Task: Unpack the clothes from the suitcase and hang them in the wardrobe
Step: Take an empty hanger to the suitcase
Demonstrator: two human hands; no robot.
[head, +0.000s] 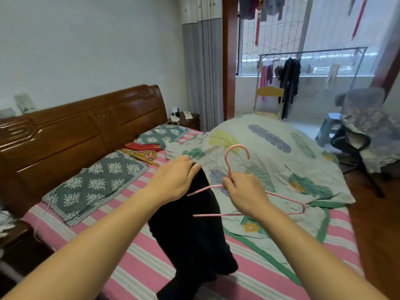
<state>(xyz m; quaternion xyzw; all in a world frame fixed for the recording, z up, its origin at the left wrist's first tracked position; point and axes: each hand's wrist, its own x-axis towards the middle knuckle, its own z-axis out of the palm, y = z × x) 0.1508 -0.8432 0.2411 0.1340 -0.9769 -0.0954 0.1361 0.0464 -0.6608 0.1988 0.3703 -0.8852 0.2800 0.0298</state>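
Over the striped bed, the left hand pinches a black garment hanging lengthwise. Just right, the right hand grips a pink hanger, its fingers clamped at the neck.

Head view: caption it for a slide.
Left hand holds up a black garment while right hand grips a pink hanger over the bed.

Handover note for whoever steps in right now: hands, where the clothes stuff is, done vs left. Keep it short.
Left hand: pinches the top edge of the black fabric garment, which hangs down over the pink-striped bed.
Right hand: grips the pink wire hanger at the base of its hook, beside the garment.
Done: garment and hanger are both in hand.
Left: garment is not yet on the hanger; thread it on, then hang it up. Suitcase and wardrobe are not in view.
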